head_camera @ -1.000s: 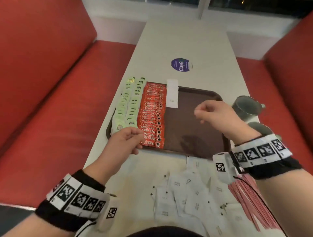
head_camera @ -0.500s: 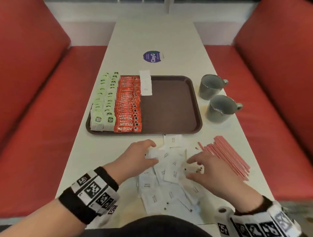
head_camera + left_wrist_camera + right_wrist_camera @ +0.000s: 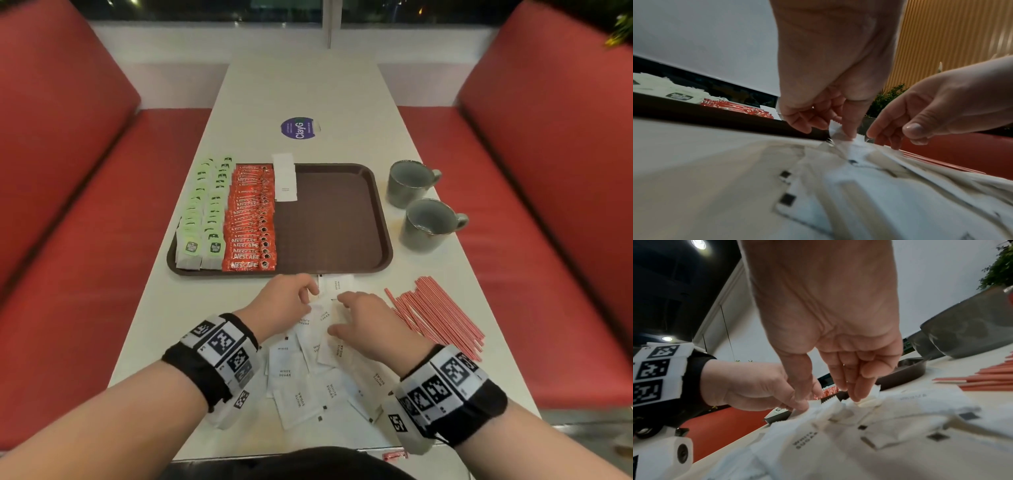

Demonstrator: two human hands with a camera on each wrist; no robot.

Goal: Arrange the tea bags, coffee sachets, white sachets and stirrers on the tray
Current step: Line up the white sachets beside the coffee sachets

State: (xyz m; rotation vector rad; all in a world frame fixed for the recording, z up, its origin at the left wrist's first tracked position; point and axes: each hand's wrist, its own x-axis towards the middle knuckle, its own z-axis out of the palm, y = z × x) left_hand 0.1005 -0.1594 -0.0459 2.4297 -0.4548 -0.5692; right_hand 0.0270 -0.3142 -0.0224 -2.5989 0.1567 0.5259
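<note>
Both hands are down in the loose heap of white sachets [image 3: 301, 373] on the table [image 3: 301, 85], just this side of the brown tray [image 3: 342, 219]. The left hand [image 3: 284, 301] pinches one sachet's edge between thumb and fingers, while the right hand [image 3: 368, 325] presses straightened fingertips [image 3: 856, 394] onto the pile. Tea bags [image 3: 202, 222] and coffee sachets [image 3: 251, 219] fill the tray's left side, and the stirrers [image 3: 438, 318] lie beside the right hand.

tea bags [image 3: 202, 219], coffee sachets [image 3: 251, 219]: rows, tray [image 3: 342, 219] left | white sachets [image 3: 308, 373]: loose pile, table | stirrers [image 3: 435, 318]: right
</note>
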